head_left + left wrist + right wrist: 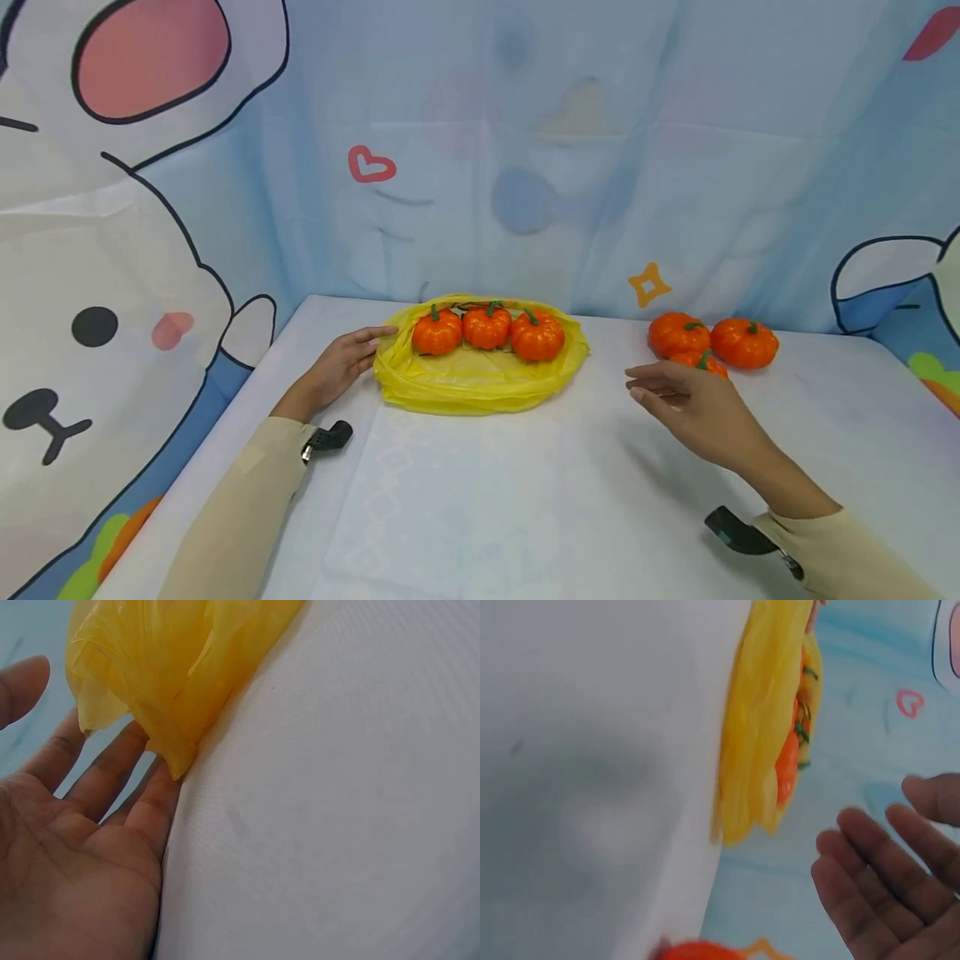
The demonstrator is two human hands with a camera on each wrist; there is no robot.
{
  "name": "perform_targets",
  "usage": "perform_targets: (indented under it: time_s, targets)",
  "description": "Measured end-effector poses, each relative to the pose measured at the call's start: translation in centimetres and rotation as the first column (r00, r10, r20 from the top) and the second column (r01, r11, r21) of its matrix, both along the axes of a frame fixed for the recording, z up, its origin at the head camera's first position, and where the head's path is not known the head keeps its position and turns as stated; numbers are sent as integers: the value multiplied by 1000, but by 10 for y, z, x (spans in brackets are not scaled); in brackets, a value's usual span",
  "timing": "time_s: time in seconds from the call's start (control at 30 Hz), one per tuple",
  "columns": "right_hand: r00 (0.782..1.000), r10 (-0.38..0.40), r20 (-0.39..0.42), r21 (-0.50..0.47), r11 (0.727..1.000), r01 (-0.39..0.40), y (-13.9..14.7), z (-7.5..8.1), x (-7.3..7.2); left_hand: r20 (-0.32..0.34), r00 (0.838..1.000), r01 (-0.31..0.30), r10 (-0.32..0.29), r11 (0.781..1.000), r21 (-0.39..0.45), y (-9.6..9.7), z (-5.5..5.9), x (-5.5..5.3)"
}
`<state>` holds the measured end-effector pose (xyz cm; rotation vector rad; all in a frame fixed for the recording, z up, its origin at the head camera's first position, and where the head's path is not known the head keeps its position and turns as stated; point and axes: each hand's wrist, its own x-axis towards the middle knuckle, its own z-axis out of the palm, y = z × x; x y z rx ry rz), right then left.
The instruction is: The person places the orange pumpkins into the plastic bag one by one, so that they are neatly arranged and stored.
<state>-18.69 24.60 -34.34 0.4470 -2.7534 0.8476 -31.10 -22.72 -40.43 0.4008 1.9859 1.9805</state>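
A yellow plastic bag (472,392) lies spread on the table with its mouth rolled wide, and three small orange pumpkins (488,326) sit in a row inside it. My left hand (335,372) rests at the bag's left edge; in the left wrist view its straight fingers (105,772) reach behind the yellow plastic (172,667). My right hand (701,410) hovers over the table right of the bag, fingers loosely bent and palm bare in the right wrist view. Just beyond it stand three more pumpkins (745,343), one partly hidden by the hand.
A white cloth (480,508) covers the table. Behind it hangs a light blue curtain (465,225) printed with cartoon figures, close along the table's back edge. Dark wrist cameras (738,531) stick out from both sleeves.
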Motion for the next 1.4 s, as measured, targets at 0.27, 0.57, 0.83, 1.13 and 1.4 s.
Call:
perform_targets:
  time_s: [0.27,0.57,0.83,1.13,1.4]
  targets:
    - [999,-10,-51,-11,1000,10,39,9,1,15,999,-28,28,1000,-13,-8,0,3]
    - [948,-299,108,-329,889,318,82,-4,-18,24,999,-39,39,999,-7,-10,-2,5]
    - [869,-146,472,-269,915,300,102,-27,-38,12,1000,-17,17,1000,16,-8,-2,5]
    - [878,-97,468,-297,919,260,102,-44,-40,8,1000,-9,9,1000,18,-2,-1,3]
    - [887,-113,448,-286,922,262,102,-45,-35,9,1000,-1,1,1000,2,2,-1,0]
